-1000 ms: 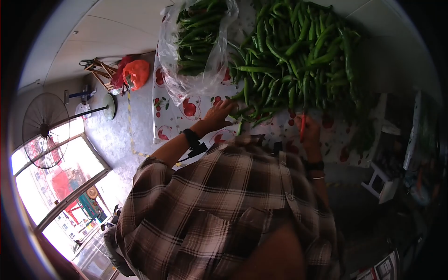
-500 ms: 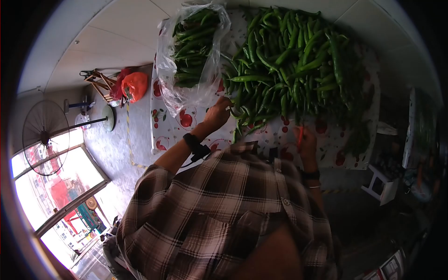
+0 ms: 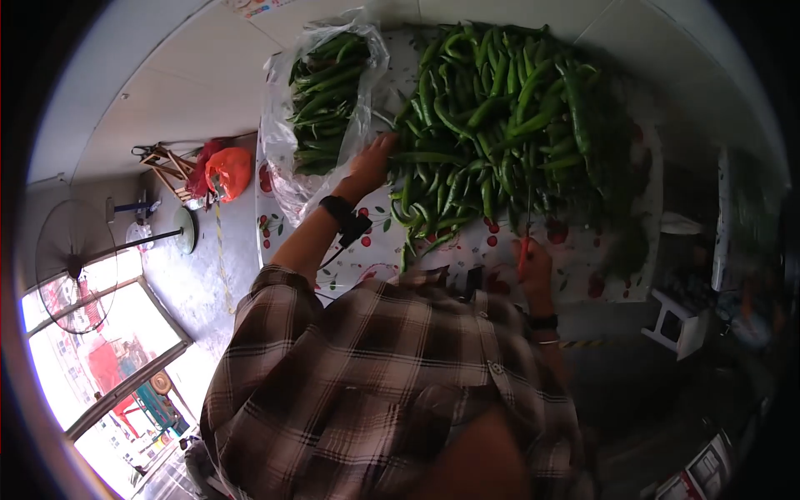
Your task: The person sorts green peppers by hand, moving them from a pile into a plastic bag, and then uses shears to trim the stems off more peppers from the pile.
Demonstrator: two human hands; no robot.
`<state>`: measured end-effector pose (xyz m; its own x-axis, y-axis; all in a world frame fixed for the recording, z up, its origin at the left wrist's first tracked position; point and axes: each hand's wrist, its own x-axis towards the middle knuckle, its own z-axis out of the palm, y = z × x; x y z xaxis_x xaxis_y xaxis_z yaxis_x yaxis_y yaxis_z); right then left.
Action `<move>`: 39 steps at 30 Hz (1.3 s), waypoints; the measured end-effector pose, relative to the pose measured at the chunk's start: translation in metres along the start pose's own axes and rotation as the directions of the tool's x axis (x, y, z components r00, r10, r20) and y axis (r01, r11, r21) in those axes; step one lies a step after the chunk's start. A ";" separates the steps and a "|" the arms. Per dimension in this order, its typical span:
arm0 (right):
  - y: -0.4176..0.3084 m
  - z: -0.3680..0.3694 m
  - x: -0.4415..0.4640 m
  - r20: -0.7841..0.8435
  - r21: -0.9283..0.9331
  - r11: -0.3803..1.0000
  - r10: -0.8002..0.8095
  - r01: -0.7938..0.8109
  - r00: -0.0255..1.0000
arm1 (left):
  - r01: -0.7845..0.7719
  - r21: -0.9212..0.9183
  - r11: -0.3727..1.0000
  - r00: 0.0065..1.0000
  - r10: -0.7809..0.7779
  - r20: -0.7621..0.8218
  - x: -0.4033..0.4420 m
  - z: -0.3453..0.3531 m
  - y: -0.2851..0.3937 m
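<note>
A large heap of green peppers (image 3: 492, 117) lies on a table with a fruit-patterned cloth (image 3: 375, 242). To its left, a clear plastic bag (image 3: 279, 167) holds more peppers (image 3: 327, 104) laid in a stack. My left hand (image 3: 371, 165) reaches between the bag and the left edge of the heap; its fingertips are hard to make out against the peppers. Near the front of the heap, my right hand (image 3: 536, 265) is closed around red-handled scissors (image 3: 524, 257), whose blades point away toward the peppers.
A standing fan (image 3: 77, 265) is at the left near a bright window. An orange bag (image 3: 229, 172) hangs by a wooden rack (image 3: 167, 171) beyond the table's left side. A white stool (image 3: 677, 325) stands at the lower right.
My left hand has moved farther away along the heap's left edge, up beside the plastic bag. The scissors stay in my right hand. The whole view has shifted slightly.
</note>
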<state>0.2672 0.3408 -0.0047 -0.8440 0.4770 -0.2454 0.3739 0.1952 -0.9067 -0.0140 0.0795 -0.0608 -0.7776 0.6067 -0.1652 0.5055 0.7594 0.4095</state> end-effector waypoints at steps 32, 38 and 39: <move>0.002 0.017 0.015 0.099 -0.017 0.999 0.038 -0.036 0.994 | 0.358 -0.240 0.902 0.926 -0.310 0.214 -0.113 -0.074 0.034; 0.001 0.016 0.014 0.113 0.071 0.990 0.114 -0.122 0.987 | 0.288 -0.121 0.950 0.938 -0.305 -0.164 -0.076 -0.097 -0.021; -0.002 0.016 0.013 0.111 0.072 0.990 0.112 -0.121 0.987 | 0.315 -0.086 0.945 0.927 -0.326 -0.184 -0.067 -0.099 -0.033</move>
<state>0.2487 0.3327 -0.0116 -0.8341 0.3977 -0.3822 0.4444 0.0740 -0.8928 -0.0157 -0.0092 0.0258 -0.9545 0.2721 -0.1219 0.2006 0.8886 0.4124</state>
